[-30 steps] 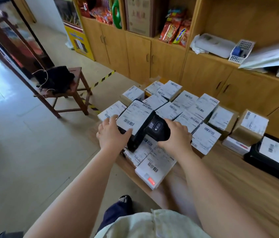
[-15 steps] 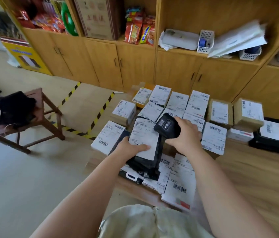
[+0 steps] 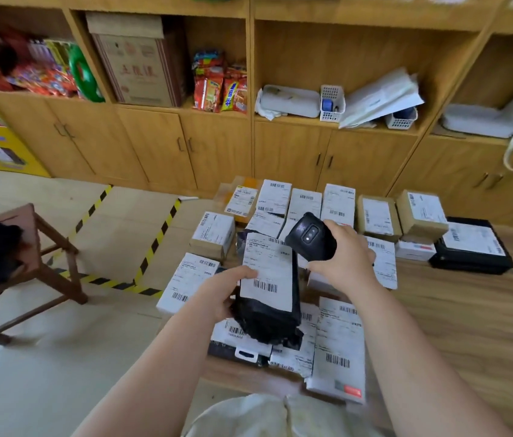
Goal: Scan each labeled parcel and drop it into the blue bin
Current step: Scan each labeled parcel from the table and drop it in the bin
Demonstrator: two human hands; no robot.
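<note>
Head view: my left hand [image 3: 217,294] has lifted the black labeled parcel [image 3: 267,298] upright, fingers clamped; right hand [image 3: 343,263] grips the scanner [image 3: 310,236], scan imminent.

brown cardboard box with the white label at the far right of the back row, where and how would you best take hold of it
Probably by its two side walls, coming down from above. The brown cardboard box with the white label sits raised on other parcels with its top face open to the camera, and the flat black parcel lies lower beside it, so the sides look reachable.
</note>
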